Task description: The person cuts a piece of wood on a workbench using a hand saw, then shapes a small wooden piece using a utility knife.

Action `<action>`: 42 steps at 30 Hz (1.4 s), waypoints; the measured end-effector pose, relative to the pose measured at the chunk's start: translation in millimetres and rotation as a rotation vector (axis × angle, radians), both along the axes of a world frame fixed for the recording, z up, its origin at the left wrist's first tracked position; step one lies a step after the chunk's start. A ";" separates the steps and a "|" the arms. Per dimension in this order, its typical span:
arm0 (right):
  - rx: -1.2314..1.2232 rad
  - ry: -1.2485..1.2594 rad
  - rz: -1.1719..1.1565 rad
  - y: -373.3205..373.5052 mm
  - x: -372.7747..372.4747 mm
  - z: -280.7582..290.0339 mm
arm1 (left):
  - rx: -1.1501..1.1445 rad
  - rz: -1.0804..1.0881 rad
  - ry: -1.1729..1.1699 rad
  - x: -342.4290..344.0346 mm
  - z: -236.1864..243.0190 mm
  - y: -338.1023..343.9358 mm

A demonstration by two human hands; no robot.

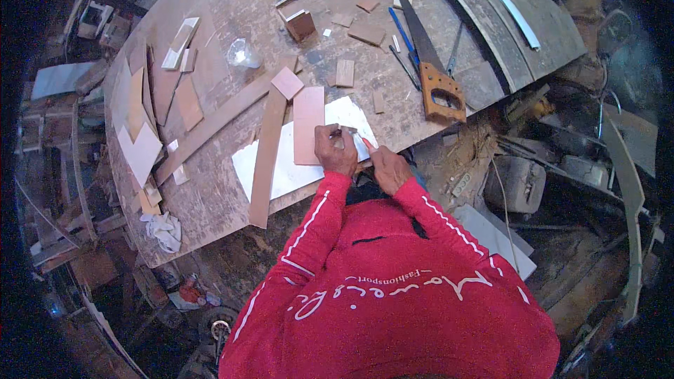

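My left hand (335,149) is closed, thumb and fingers curled together, over the near right end of a pinkish wood strip (308,116). What it pinches, if anything, is too small to make out. In my closed right hand (390,169) is a thin orange-red tool (368,144), its front end pointing toward the left hand; its exact kind is unclear. Beneath both the strip and my hands lies a white sheet (286,172) at the table's near edge. A long brown wood strip (265,161) crosses the sheet's left part, and a small pinkish square (287,83) rests at its far end.
A handsaw (430,63) with a wooden handle lies at the right of the worn wooden table (225,0), beside a blue pencil-like stick (403,36). Small wood offcuts (345,74) and a clear plastic cup or bag (243,55) lie farther off. Several thin boards (144,151) pile up left.
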State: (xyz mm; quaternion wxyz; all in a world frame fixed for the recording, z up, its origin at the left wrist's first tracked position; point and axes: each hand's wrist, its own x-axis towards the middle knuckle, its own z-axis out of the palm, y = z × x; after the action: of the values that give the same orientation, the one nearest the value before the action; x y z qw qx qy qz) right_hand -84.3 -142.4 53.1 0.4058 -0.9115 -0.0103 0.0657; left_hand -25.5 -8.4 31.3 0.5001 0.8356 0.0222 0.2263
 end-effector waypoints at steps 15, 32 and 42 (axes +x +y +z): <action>-0.146 0.019 0.118 -17.9 7.8 -32.1 | -0.152 0.073 0.167 1.1 2.0 4.8; -0.480 -0.209 -0.179 -25.5 83.8 -16.8 | -0.959 0.007 0.379 19.5 55.3 0.2; 0.810 0.108 -0.346 -1.6 103.2 22.0 | -0.733 -0.012 0.258 22.0 45.8 -4.7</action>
State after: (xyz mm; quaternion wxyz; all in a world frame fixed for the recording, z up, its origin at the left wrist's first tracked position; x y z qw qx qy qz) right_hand 18.8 -144.1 75.1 0.7352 -0.6625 0.1388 0.0347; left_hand -3.5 -13.1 77.1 0.7599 0.6232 0.1594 0.0937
